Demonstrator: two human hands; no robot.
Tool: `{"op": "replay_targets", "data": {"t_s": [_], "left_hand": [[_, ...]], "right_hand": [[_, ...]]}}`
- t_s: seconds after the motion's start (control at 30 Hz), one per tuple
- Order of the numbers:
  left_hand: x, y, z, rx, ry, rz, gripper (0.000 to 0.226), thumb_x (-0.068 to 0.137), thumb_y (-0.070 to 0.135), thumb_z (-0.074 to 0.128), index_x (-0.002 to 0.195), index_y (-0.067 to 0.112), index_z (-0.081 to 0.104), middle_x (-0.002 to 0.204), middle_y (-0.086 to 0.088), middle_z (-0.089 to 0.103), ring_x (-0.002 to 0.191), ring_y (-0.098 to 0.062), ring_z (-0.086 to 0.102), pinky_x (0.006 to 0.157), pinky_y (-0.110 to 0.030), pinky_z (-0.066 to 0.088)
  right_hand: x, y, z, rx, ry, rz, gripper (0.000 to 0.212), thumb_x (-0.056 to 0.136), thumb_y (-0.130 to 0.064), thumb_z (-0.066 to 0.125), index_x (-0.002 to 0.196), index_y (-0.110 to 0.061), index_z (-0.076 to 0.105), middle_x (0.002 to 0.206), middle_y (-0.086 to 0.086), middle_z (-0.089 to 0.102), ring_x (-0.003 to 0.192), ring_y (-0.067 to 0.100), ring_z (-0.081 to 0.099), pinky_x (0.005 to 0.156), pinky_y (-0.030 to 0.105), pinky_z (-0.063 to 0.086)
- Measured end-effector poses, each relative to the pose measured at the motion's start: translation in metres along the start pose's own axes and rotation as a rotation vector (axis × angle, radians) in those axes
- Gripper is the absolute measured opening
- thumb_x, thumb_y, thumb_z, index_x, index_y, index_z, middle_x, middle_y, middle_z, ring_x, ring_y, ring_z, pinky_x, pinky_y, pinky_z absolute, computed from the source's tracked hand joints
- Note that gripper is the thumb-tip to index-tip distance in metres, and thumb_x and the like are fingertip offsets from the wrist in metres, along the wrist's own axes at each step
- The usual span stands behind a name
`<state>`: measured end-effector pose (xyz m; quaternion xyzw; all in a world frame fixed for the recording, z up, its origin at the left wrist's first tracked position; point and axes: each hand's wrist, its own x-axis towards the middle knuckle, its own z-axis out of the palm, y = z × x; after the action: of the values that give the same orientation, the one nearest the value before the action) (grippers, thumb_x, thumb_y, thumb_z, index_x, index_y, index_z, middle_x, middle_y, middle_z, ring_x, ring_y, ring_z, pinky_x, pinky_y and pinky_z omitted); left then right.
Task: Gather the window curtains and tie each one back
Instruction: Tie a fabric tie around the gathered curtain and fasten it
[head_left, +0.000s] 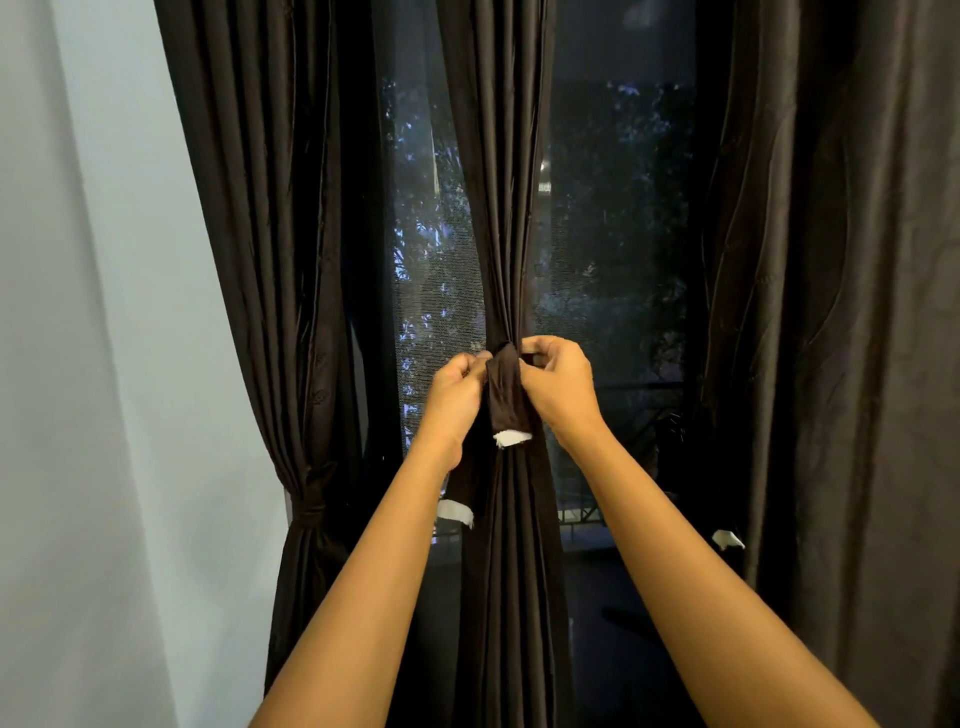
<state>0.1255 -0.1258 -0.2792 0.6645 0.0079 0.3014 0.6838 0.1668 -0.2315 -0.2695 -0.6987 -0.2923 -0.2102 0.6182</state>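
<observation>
Both hands are pinched shut on the dark tie: left hand and right hand either side of the middle curtain, bunched at the window. Left of it, another curtain hangs tied; right of it, the third hangs loose.

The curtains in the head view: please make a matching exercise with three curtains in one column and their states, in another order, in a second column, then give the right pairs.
Column one:
1. left curtain
2. middle curtain
3. right curtain

Column two:
A. hangs loose, with no tie around it that can be seen
B. already gathered and tied low down with a tie-back
C. gathered, with both hands, left hand and right hand, working a dark tie strip around it

Right pairs: 1-B, 2-C, 3-A.
</observation>
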Motion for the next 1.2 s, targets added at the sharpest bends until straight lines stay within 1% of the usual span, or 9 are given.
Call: {"op": "replay_targets", "data": {"t_s": [0.13, 0.23, 0.33, 0.47, 0.67, 0.77, 0.9, 1.03, 1.2], "left_hand": [[-0.001, -0.006, -0.004, 0.163, 0.075, 0.145, 0.013, 0.091, 0.029, 0.059, 0.082, 0.019, 0.062, 0.093, 0.001, 0.07, 0.086, -0.022, 0.064, 0.075, -0.035, 0.048], [-0.007, -0.008, -0.007, 0.231, 0.061, 0.212, 0.01, 0.09, 0.027, 0.06, 0.085, 0.02, 0.062, 0.091, -0.003, 0.072, 0.087, -0.026, 0.067, 0.077, -0.042, 0.053], [-0.013, -0.007, -0.011, 0.229, -0.001, 0.275, 0.007, 0.089, 0.013, 0.06, 0.089, 0.016, 0.066, 0.087, -0.009, 0.072, 0.083, -0.027, 0.068, 0.078, -0.043, 0.053], [-0.017, -0.007, -0.015, 0.341, 0.002, 0.38, 0.024, 0.083, 0.006, 0.068, 0.105, 0.013, 0.066, 0.096, 0.001, 0.07, 0.089, -0.006, 0.067, 0.085, -0.023, 0.054], [-0.02, 0.008, -0.012, 0.54, 0.177, 0.621, 0.009, 0.089, 0.015, 0.063, 0.083, 0.021, 0.059, 0.077, 0.017, 0.062, 0.075, 0.009, 0.06, 0.071, -0.003, 0.044], [-0.016, 0.015, -0.013, 0.533, 0.178, 0.573, 0.013, 0.089, 0.015, 0.058, 0.076, 0.016, 0.059, 0.063, 0.011, 0.057, 0.057, 0.004, 0.052, 0.056, -0.007, 0.037], [-0.012, 0.02, -0.011, 0.547, 0.147, 0.552, 0.017, 0.092, 0.018, 0.055, 0.075, 0.016, 0.057, 0.059, 0.008, 0.053, 0.051, -0.002, 0.043, 0.05, -0.011, 0.032], [-0.01, 0.02, -0.011, 0.585, 0.128, 0.569, 0.012, 0.092, 0.023, 0.059, 0.085, 0.014, 0.063, 0.077, 0.005, 0.067, 0.061, 0.007, 0.055, 0.056, -0.006, 0.039], [-0.005, 0.018, -0.01, 0.505, 0.157, 0.542, 0.013, 0.085, 0.025, 0.068, 0.09, 0.013, 0.065, 0.08, -0.001, 0.072, 0.077, -0.008, 0.068, 0.072, -0.028, 0.055]], "right_hand": [[-0.006, -0.002, 0.002, 0.038, 0.052, -0.069, 0.039, 0.084, -0.011, 0.066, 0.107, -0.012, 0.034, 0.095, 0.011, 0.062, 0.061, 0.008, 0.052, 0.056, 0.012, 0.043], [-0.005, 0.003, 0.003, -0.11, 0.079, -0.084, 0.035, 0.084, -0.023, 0.066, 0.107, -0.018, 0.04, 0.092, 0.005, 0.065, 0.079, 0.021, 0.06, 0.077, 0.034, 0.048], [-0.006, 0.005, 0.0, -0.139, 0.094, -0.175, 0.028, 0.084, -0.022, 0.063, 0.1, -0.021, 0.04, 0.073, 0.0, 0.057, 0.065, 0.02, 0.049, 0.064, 0.037, 0.042], [-0.013, 0.005, -0.007, 0.013, 0.071, -0.281, 0.023, 0.089, -0.01, 0.058, 0.091, -0.012, 0.036, 0.063, -0.002, 0.038, 0.051, 0.007, 0.026, 0.051, 0.022, 0.024], [-0.012, 0.008, -0.008, 0.08, 0.004, -0.242, 0.019, 0.087, -0.006, 0.06, 0.076, -0.013, 0.046, 0.067, 0.0, 0.046, 0.06, 0.009, 0.036, 0.053, 0.022, 0.03], [-0.01, 0.013, -0.007, 0.088, -0.017, -0.232, 0.012, 0.088, -0.012, 0.061, 0.08, -0.016, 0.054, 0.074, 0.012, 0.056, 0.062, 0.025, 0.044, 0.057, 0.04, 0.04], [-0.013, 0.011, -0.006, 0.096, -0.001, -0.23, 0.007, 0.09, -0.015, 0.061, 0.087, -0.021, 0.06, 0.083, 0.003, 0.066, 0.079, 0.048, 0.055, 0.069, 0.055, 0.049], [-0.013, 0.018, -0.004, 0.089, 0.008, -0.224, 0.009, 0.089, -0.028, 0.061, 0.096, -0.023, 0.062, 0.09, 0.002, 0.066, 0.084, 0.033, 0.061, 0.076, 0.054, 0.05], [-0.013, 0.025, -0.003, 0.079, -0.032, -0.192, 0.027, 0.078, -0.049, 0.063, 0.101, -0.036, 0.06, 0.106, 0.001, 0.062, 0.106, 0.02, 0.057, 0.088, 0.045, 0.051]]}}
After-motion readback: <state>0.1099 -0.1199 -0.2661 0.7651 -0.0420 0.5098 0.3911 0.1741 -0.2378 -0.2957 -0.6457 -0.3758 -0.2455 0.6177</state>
